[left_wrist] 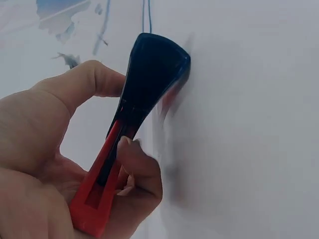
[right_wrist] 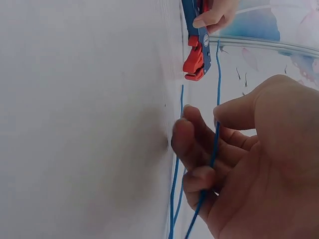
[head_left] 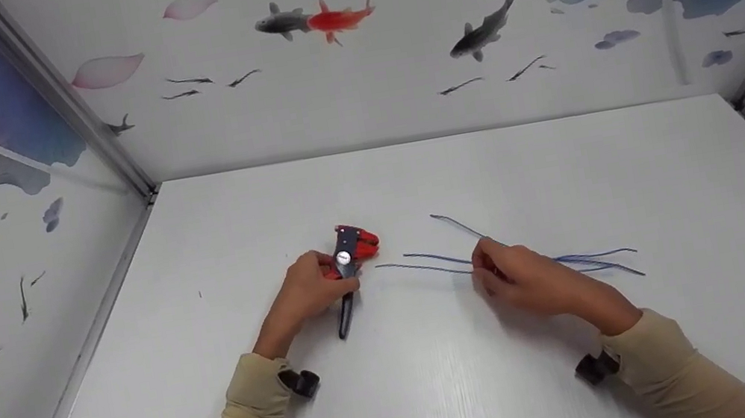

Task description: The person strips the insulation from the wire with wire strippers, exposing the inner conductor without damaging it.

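Near the middle of the table, my left hand (head_left: 308, 288) grips a wire stripper (head_left: 345, 242) with a red jaw end and dark handles. Its jaw end points right, toward the wires. In the left wrist view the thumb and fingers wrap the tool's dark and red body (left_wrist: 157, 64). My right hand (head_left: 531, 277) holds one blue wire (right_wrist: 219, 74), which runs between thumb and fingers and across the palm. Two more blue wires (head_left: 435, 256) lie on the table under that hand, their left ends pointing toward the stripper. The hand hides their middle parts.
The white table (head_left: 449, 393) has a raised white wall (head_left: 399, 98) printed with fish at the back, and similar panels at both sides. A metal frame post (head_left: 63, 102) stands at the left corner. A tiny dark scrap (head_left: 200, 294) lies left of the left hand.
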The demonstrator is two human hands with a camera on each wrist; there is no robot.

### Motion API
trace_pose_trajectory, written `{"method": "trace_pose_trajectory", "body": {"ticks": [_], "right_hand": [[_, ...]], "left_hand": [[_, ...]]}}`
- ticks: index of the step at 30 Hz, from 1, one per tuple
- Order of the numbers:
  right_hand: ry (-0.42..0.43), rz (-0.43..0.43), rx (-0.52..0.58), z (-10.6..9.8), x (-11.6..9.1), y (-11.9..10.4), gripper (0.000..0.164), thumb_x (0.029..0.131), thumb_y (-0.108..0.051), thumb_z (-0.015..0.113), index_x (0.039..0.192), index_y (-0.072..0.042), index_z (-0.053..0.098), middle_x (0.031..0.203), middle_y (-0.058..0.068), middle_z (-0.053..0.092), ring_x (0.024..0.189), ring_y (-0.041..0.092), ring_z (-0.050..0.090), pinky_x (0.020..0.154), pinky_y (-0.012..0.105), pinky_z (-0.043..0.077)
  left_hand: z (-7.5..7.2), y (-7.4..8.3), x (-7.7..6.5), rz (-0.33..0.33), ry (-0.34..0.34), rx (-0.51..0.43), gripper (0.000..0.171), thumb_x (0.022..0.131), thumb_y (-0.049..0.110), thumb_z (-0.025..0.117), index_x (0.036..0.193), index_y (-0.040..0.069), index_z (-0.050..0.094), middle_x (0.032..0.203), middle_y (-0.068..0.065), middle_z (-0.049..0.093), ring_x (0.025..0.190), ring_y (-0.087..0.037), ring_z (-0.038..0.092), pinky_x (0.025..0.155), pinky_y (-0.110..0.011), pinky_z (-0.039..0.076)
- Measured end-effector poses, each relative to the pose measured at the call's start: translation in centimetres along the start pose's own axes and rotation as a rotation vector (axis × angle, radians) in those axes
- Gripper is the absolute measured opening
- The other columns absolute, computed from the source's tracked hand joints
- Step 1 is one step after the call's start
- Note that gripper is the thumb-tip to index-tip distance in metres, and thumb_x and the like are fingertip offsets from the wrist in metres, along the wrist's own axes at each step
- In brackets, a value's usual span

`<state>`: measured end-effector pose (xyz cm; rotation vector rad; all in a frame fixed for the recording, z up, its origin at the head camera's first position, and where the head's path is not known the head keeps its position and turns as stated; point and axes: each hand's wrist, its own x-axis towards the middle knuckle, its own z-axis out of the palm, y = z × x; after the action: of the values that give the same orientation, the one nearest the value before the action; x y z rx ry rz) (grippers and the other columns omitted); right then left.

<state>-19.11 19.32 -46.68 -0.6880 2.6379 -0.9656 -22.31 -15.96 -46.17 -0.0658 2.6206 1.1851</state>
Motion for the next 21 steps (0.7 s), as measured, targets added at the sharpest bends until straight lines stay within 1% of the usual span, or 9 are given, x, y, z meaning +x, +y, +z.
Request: {"method": "trace_pose_trajectory", "body": {"ticks": [3, 6, 9, 12, 13, 15, 16, 18, 21], "right_hand": [[0.000, -0.028, 0.026, -0.2, 0.0, 0.0, 0.008, 0.112, -0.012, 0.055, 0.120, -0.011, 0.054, 0.082, -0.003, 0.062, 0.071, 0.011, 0.052, 0.065, 0.022, 0.045], [0.031, -0.072, 0.032, -0.5, 0.0, 0.1, 0.009, 0.112, -0.012, 0.057, 0.120, -0.011, 0.055, 0.077, -0.003, 0.063, 0.066, 0.008, 0.050, 0.063, 0.022, 0.044], [0.078, -0.112, 0.031, -0.8, 0.0, 0.2, 0.009, 0.111, -0.012, 0.060, 0.120, -0.012, 0.058, 0.074, 0.000, 0.067, 0.065, 0.008, 0.051, 0.064, 0.023, 0.045], [0.109, -0.129, 0.039, -1.0, 0.0, 0.2, 0.010, 0.111, -0.014, 0.062, 0.120, -0.011, 0.062, 0.076, 0.004, 0.070, 0.067, 0.009, 0.055, 0.063, 0.023, 0.048], [0.115, -0.127, 0.043, -1.1, 0.0, 0.2, 0.010, 0.111, -0.014, 0.062, 0.121, -0.011, 0.064, 0.076, 0.004, 0.070, 0.067, 0.009, 0.056, 0.063, 0.023, 0.048], [0.125, -0.115, 0.050, -1.2, 0.0, 0.2, 0.012, 0.110, -0.014, 0.063, 0.121, -0.010, 0.067, 0.078, 0.004, 0.071, 0.068, 0.010, 0.057, 0.062, 0.023, 0.048], [0.130, -0.110, 0.053, -1.3, 0.0, 0.1, 0.012, 0.110, -0.015, 0.064, 0.120, -0.010, 0.068, 0.078, 0.004, 0.072, 0.068, 0.010, 0.057, 0.061, 0.023, 0.048], [0.143, -0.102, 0.059, -1.4, 0.0, 0.1, 0.012, 0.110, -0.014, 0.065, 0.120, -0.010, 0.069, 0.081, 0.005, 0.073, 0.070, 0.011, 0.058, 0.062, 0.024, 0.049], [0.164, -0.109, 0.059, -1.8, -0.1, 0.0, 0.011, 0.109, -0.014, 0.065, 0.118, -0.009, 0.070, 0.082, 0.005, 0.074, 0.074, 0.012, 0.060, 0.066, 0.026, 0.051]], "left_hand": [[-0.1, -0.3, 0.2, 0.002, -0.017, -0.089, 0.060, 0.092, 0.026, 0.082, 0.141, -0.001, 0.059, 0.116, -0.013, 0.062, 0.096, -0.022, 0.061, 0.076, -0.029, 0.052], [0.0, -0.6, 0.4, 0.033, -0.021, -0.197, 0.057, 0.091, 0.024, 0.084, 0.140, 0.002, 0.063, 0.119, -0.013, 0.064, 0.100, -0.024, 0.061, 0.078, -0.029, 0.054], [0.2, -0.6, 0.5, 0.076, -0.021, -0.284, 0.054, 0.090, 0.024, 0.088, 0.137, 0.009, 0.066, 0.127, -0.011, 0.064, 0.110, -0.025, 0.061, 0.087, -0.031, 0.056], [0.3, -0.4, 0.5, 0.133, -0.036, -0.320, 0.049, 0.091, 0.026, 0.088, 0.134, 0.016, 0.066, 0.138, -0.009, 0.063, 0.125, -0.027, 0.061, 0.102, -0.039, 0.057], [0.3, -0.3, 0.5, 0.149, -0.047, -0.330, 0.048, 0.092, 0.026, 0.087, 0.134, 0.018, 0.065, 0.140, -0.008, 0.063, 0.128, -0.028, 0.062, 0.106, -0.042, 0.058], [0.3, -0.2, 0.5, 0.179, -0.091, -0.390, 0.047, 0.095, 0.026, 0.085, 0.135, 0.020, 0.061, 0.142, -0.010, 0.068, 0.127, -0.034, 0.068, 0.110, -0.048, 0.058], [0.3, -0.2, 0.5, 0.195, -0.116, -0.436, 0.048, 0.096, 0.025, 0.084, 0.136, 0.019, 0.058, 0.141, -0.012, 0.070, 0.125, -0.036, 0.071, 0.110, -0.049, 0.059], [0.4, -0.3, 0.6, 0.218, -0.162, -0.544, 0.051, 0.099, 0.020, 0.082, 0.140, 0.017, 0.052, 0.138, -0.017, 0.074, 0.117, -0.037, 0.077, 0.105, -0.049, 0.062], [0.7, -0.1, 0.5, 0.236, -0.223, -0.728, 0.053, 0.104, 0.018, 0.075, 0.148, 0.014, 0.047, 0.142, -0.024, 0.070, 0.115, -0.035, 0.080, 0.099, -0.050, 0.064]]}}
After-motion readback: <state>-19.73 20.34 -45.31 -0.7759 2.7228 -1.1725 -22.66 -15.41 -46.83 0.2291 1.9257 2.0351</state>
